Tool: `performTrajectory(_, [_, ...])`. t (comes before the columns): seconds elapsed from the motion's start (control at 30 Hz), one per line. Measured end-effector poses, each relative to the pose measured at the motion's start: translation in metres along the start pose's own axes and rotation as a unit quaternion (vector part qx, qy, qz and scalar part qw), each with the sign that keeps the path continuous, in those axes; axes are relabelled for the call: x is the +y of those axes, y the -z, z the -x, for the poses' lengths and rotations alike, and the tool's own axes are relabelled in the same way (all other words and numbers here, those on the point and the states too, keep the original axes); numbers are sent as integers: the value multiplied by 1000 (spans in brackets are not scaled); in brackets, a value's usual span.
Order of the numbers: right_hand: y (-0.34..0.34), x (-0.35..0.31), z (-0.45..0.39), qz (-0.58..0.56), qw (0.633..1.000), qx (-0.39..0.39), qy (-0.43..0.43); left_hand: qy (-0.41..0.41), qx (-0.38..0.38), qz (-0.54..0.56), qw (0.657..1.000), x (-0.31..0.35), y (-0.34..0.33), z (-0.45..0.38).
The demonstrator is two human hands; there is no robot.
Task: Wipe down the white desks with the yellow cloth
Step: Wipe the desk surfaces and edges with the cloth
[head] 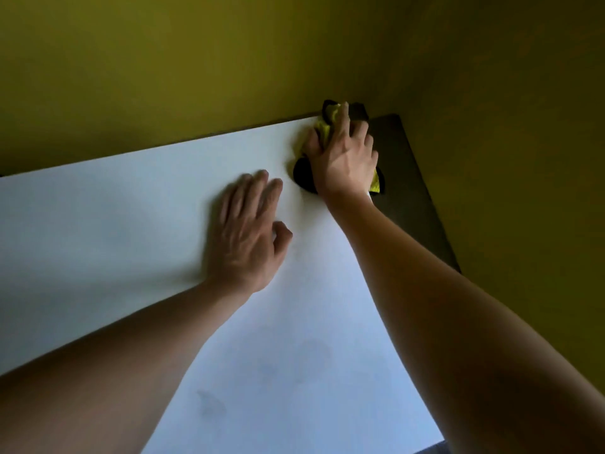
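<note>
Nearest in view, the smooth white desk top [98, 240] carries a few faint grey smudges on its near part, which suggests that stretch still needs a pass. Further in, the left hand [244, 234] lies flat on the bare surface near the middle, fingers straight and close together, thumb bent in a little, holding nothing; it seems to be there as a brace. Beyond it, toward the far right corner of the desk, the right hand [343, 155] presses down on the crumpled yellow cloth with black edging [324, 127], its fingers spread and curved over the bundle, apparently gripping it more than just resting on it. The cloth sits bunched against the olive-yellow wall [196, 60], with dark lobes sticking out at its near and far ends and bright yellow folds showing between the fingers. Just right of it a dark brown panel [409, 178] borders the desk edge. The step in hand looks like wiping the far corner; the next stroke probably calls for dragging the cloth back toward the near smudges while keeping steady downward pressure.
</note>
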State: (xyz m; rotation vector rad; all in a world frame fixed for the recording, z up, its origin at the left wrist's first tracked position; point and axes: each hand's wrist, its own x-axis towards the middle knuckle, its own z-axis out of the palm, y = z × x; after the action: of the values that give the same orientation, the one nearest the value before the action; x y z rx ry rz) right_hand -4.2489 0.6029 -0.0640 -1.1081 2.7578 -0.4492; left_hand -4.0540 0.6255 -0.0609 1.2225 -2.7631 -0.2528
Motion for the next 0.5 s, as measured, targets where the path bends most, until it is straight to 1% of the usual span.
performTrajectory(0.07, [-1, -8, -21, -26, 1000, -6, -16, 4, -11, -10, 1000, 1, -1, -2])
performTrajectory(0.17, [-5, -14, -38, -35, 998, 16, -46, 9, -15, -16, 1000, 3, -1, -4])
performTrajectory(0.27, [-7, -13, -43, -33, 997, 33, -55, 7, -8, -23, 1000, 4, -2, -3])
performTrajectory(0.4, [0, -3, -25, -61, 995, 41, -75, 4, 2, -24, 1000, 4, -2, -1])
performTrajectory(0.5, [8, 24, 15, -57, 995, 53, -62, 4, 14, -19, 1000, 5, -2, -2])
